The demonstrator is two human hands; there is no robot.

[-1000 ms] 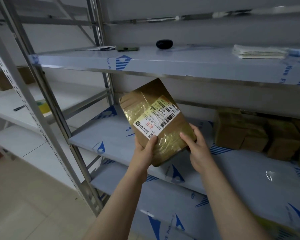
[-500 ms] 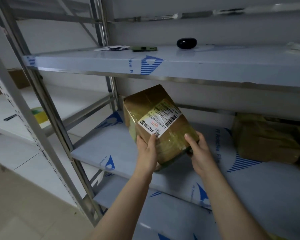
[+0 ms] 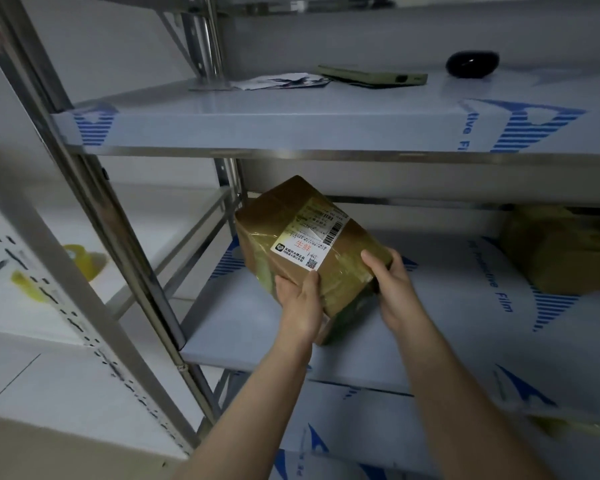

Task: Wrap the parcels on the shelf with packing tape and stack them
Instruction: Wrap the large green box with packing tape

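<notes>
A brown cardboard parcel (image 3: 284, 220) wrapped in shiny clear tape, with a white shipping label on top, is tilted over the left end of the middle shelf (image 3: 243, 327). My left hand (image 3: 300, 306) grips its near left corner, thumb on the label's edge. My right hand (image 3: 394, 289) holds the near right corner, thumb on top. The parcel's low near corner sits at or just above the shelf. More brown parcels (image 3: 561, 251) lie on the same shelf at the far right, blurred. A yellowish roll of packing tape (image 3: 84, 259) rests on the neighbouring shelf to the left.
The upper shelf (image 3: 291, 126) overhangs the parcel and carries a green phone (image 3: 371, 77), some papers (image 3: 281, 81) and a black oval object (image 3: 471, 64). A steel upright (image 3: 125, 258) stands left of the parcel. Another film-covered shelf (image 3: 361, 427) lies below.
The parcel has come lower and further in over the middle shelf, tilting flatter. Both hands keep their hold. The view has moved closer and to the left.
</notes>
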